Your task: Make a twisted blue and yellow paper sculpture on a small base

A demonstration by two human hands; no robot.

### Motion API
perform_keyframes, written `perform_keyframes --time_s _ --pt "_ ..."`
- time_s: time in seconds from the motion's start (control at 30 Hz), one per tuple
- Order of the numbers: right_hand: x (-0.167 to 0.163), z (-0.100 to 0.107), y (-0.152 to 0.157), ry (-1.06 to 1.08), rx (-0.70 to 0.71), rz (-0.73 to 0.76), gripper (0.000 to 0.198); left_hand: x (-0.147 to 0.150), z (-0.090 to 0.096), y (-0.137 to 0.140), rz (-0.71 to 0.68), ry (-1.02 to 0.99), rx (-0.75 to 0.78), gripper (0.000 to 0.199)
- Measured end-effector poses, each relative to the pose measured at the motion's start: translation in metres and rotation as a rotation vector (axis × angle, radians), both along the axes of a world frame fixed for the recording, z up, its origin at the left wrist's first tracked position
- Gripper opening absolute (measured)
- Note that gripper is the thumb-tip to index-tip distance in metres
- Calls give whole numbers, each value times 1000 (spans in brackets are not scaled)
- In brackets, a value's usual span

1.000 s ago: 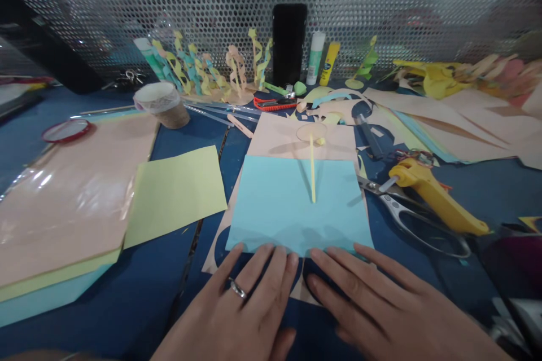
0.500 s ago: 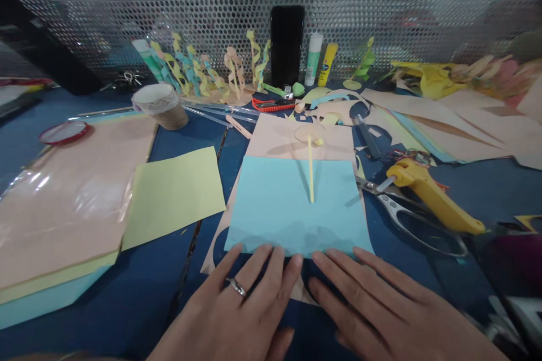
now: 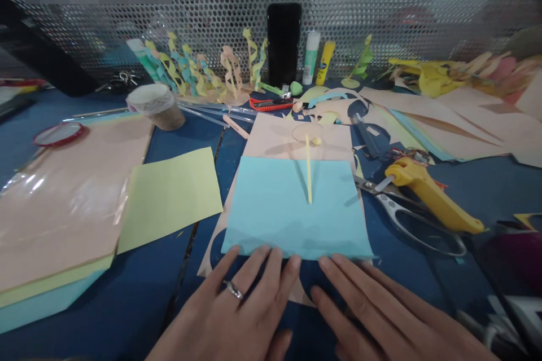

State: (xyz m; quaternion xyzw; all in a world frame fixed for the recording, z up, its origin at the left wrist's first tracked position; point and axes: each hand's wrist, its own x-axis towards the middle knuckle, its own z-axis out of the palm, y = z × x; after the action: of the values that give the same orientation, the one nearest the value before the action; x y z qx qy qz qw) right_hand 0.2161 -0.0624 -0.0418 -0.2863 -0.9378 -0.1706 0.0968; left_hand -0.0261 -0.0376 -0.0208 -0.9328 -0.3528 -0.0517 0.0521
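- Head view: left hand [image 3: 237, 316] and right hand [image 3: 389, 310], fingers extended (gripping nothing), at the near edge of a light-blue rectangular paper [image 3: 275, 203].
- It overlies a pale-pink paper sheet [image 3: 266, 132].
- Uneven fingertip pressure could skew or crease it.

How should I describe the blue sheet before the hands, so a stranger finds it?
On the dark blue table, find the left hand and right hand. Just beyond both lies the light blue sheet. Unlike the yellow-green sheet at left, it has a thin yellow strip showing against it.
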Motion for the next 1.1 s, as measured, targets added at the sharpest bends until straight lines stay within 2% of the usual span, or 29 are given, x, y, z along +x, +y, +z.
perform_keyframes --time_s 0.4,0.77,1.1 --pt "-1 -2 -4 45 -19 -68 39 -3 2 1 -3 3 -17 43" --pt "-3 5 -3 64 -13 -108 38 0 5 3 -23 26 -16 41" --pt "-20 13 5 90 31 -151 42 5 5 4 13 40 -43 43"
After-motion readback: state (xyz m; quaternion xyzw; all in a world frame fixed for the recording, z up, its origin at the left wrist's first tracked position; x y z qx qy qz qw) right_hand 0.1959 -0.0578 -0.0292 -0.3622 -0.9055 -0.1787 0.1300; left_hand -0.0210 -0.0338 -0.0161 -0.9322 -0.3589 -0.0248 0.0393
